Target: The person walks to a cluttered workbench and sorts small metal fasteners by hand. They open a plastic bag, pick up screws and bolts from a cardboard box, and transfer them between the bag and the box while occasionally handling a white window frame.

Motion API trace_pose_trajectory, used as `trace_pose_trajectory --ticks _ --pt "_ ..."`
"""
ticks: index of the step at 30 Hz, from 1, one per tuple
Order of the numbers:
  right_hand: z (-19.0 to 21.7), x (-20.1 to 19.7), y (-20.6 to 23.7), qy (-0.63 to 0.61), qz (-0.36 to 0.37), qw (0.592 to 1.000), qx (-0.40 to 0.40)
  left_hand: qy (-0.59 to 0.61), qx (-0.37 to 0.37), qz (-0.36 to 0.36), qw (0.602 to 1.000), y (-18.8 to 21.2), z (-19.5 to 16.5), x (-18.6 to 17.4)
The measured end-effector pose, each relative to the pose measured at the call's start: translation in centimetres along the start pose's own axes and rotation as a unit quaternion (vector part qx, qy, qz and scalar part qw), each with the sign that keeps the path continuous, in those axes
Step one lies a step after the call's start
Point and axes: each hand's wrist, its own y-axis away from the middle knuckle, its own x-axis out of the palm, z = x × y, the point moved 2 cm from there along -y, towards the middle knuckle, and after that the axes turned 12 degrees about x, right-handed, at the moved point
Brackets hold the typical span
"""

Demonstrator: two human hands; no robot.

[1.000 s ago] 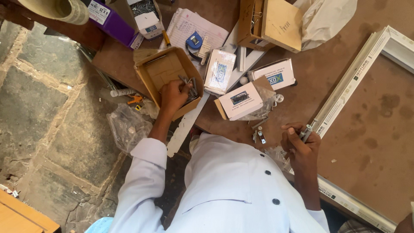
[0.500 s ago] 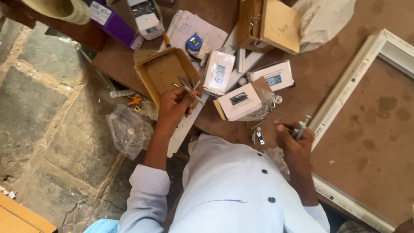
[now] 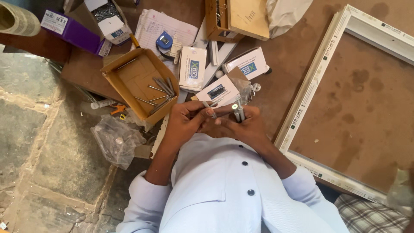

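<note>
Lying cluttered, brown surface (image 3: 366, 108) over stone floor (image 3: 39, 129); white frame (image 3: 310, 92) at right, open cardboard box (image 3: 133, 82) of long screws (image 3: 161, 88) at left edge, small white boxes (image 3: 192, 67) between. Left hand (image 3: 185, 121) pinched narrow on one screw (image 3: 210, 108); right hand (image 3: 243, 125) closed on several upright screws (image 3: 238, 111), hands touching, near the body.

open brown cardboard box (image 3: 129, 77) held long screws | three small white boxes (image 3: 192, 68) beside it | purple box (image 3: 73, 32) with white label top left
</note>
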Motion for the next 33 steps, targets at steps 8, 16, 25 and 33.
trace_pose_trajectory --ticks 8,16,25,33 --pt "-1.4 -0.4 0.2 -0.056 0.0 0.998 0.033 -0.026 0.027 -0.011 0.999 0.2 -1.4 0.0" --pt "-0.7 -3.2 1.1 -0.124 -0.083 0.985 -0.089 -0.047 0.057 -0.059 0.996 0.4 -4.4 -2.1" --pt "-0.2 -3.2 1.4 -0.029 -0.101 0.978 -0.181 -0.146 0.145 -0.033 0.978 -0.2 -5.4 -1.2" --pt "0.1 -2.9 1.5 0.021 -0.105 0.976 -0.187 -0.184 0.17 0.021 0.968 -0.5 -5.2 0.0"
